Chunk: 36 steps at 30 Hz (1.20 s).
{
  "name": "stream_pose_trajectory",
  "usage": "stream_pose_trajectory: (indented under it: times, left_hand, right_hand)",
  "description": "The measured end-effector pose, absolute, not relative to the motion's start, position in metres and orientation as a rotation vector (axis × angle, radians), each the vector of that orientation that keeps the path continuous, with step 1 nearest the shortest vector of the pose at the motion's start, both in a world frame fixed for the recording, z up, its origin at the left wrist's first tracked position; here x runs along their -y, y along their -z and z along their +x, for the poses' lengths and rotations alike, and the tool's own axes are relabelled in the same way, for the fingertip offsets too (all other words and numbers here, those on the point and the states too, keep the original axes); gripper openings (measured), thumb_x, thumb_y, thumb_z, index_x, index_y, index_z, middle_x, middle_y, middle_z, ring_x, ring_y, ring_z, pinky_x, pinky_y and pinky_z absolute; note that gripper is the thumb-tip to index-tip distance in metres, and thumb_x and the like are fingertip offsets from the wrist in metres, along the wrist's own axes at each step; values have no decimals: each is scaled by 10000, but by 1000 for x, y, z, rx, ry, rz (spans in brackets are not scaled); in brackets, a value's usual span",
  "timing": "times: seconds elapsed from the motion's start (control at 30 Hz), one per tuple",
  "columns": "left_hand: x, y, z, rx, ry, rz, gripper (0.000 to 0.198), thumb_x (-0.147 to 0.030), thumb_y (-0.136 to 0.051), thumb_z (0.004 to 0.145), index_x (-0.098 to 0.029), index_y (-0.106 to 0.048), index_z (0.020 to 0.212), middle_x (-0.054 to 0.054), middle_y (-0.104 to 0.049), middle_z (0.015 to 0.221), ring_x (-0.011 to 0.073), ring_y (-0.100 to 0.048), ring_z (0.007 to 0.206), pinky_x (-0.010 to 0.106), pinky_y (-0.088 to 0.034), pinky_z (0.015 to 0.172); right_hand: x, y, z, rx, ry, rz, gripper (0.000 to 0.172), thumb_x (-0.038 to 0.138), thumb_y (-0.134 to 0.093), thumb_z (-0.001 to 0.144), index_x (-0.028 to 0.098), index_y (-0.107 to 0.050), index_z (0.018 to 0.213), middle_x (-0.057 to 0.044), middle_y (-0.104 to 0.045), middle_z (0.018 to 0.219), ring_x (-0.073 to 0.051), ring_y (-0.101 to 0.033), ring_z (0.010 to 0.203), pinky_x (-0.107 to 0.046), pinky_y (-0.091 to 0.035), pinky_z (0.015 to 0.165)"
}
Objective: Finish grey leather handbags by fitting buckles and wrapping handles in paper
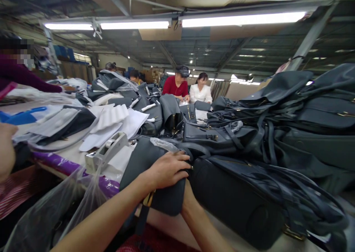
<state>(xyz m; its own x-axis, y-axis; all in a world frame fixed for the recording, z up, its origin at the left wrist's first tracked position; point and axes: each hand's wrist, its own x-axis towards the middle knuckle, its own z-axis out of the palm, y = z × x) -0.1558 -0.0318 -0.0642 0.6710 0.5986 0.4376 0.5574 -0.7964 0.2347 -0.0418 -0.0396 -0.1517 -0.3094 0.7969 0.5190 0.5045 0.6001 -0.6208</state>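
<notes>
A dark grey-blue handbag (pixel 138 159) with gold-coloured hardware is tilted up in front of me at the table edge. Across its face lies my left hand (pixel 169 168), fingers bent over the bag's right side. My right hand (pixel 188 196) reaches behind or under the same bag; only its wrist side shows, and its fingers are hidden. A strap (pixel 142 218) hangs from the bag's lower edge. Clear plastic wrap (pixel 164 144) sits at its top. Close on the right lies a larger dark bag (pixel 235 196) on its side.
A tape dispenser (pixel 107 152) stands left of the handbag, beside white foam sheets (pixel 111 118). Piled dark bags (pixel 313 141) fill the right. A clear plastic bag (pixel 55 211) hangs at the left edge. A co-worker's hand (pixel 6 148) is at far left; other people (pixel 176 85) work across the table.
</notes>
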Motion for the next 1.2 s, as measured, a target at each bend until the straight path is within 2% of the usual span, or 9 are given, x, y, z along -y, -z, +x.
stream_pose_trajectory:
  times: [0.2,0.27,0.33,0.4,0.47,0.7,0.87,1.0,1.2]
  left_hand:
    - [19,76,-177,-872,-705,2906,179,-198,-585,901,-222,-713,1023,66,-620,1342,265,-492,1329,400,-408,1081]
    - [21,75,-177,-870,-718,2894,158,-183,-583,897,-209,-714,983,75,-627,1331,274,-498,1322,412,-413,1072]
    - [22,74,-174,-900,-750,2868,140,-174,-576,901,-198,-711,933,77,-638,1314,272,-524,1294,411,-418,1059]
    - [22,71,-171,-918,-757,2833,132,-174,-572,906,-193,-702,906,71,-655,1285,254,-564,1244,389,-429,1037]
    - [22,68,-169,-917,-740,2796,130,-173,-567,910,-194,-694,928,59,-671,1254,231,-595,1196,361,-437,1016]
    - [19,57,-165,-1008,-791,2699,219,-129,-520,923,-205,-673,1060,22,-712,1149,194,-620,1103,339,-419,987]
    - [14,63,-140,-1156,-699,2836,252,-149,-503,924,-166,-699,1081,74,-658,1249,258,-571,1118,410,-418,970]
    - [12,69,-120,-1207,-668,2888,241,-159,-493,923,-150,-721,999,85,-687,1100,248,-564,967,391,-438,889]
    - [5,75,-119,-1112,-684,2800,230,-164,-509,930,-135,-727,861,77,-696,934,203,-558,876,326,-431,835]
  right_hand:
    - [75,171,11,1523,-709,-1070,185,343,-574,857,288,-737,927,-75,-701,1181,-289,-637,1142,-451,-515,1007]
    - [73,168,24,1127,-974,-1121,208,425,-606,839,251,-714,872,-81,-723,1070,-261,-693,1007,-408,-586,881]
    - [63,159,28,855,-1208,-1113,286,472,-684,768,209,-694,882,-82,-731,981,-203,-713,787,-298,-607,627]
    - [50,148,22,716,-1339,-1046,371,451,-789,655,184,-673,885,-62,-731,900,-134,-654,596,-196,-490,421]
    - [38,139,11,622,-1356,-951,431,411,-846,563,184,-646,869,-9,-704,787,-84,-571,494,-148,-375,353]
    - [22,138,-13,467,-1159,-870,468,375,-864,498,200,-584,830,64,-630,652,-54,-501,506,-117,-321,386]
    - [30,145,-10,498,-992,-914,494,369,-874,514,211,-524,824,76,-651,639,-62,-515,505,-146,-371,442]
    - [36,145,-6,602,-920,-931,557,381,-858,572,210,-558,1009,61,-688,688,-79,-549,519,-175,-412,470]
    - [42,147,5,745,-1007,-908,445,405,-830,658,179,-654,998,-18,-739,813,-150,-680,699,-227,-532,564]
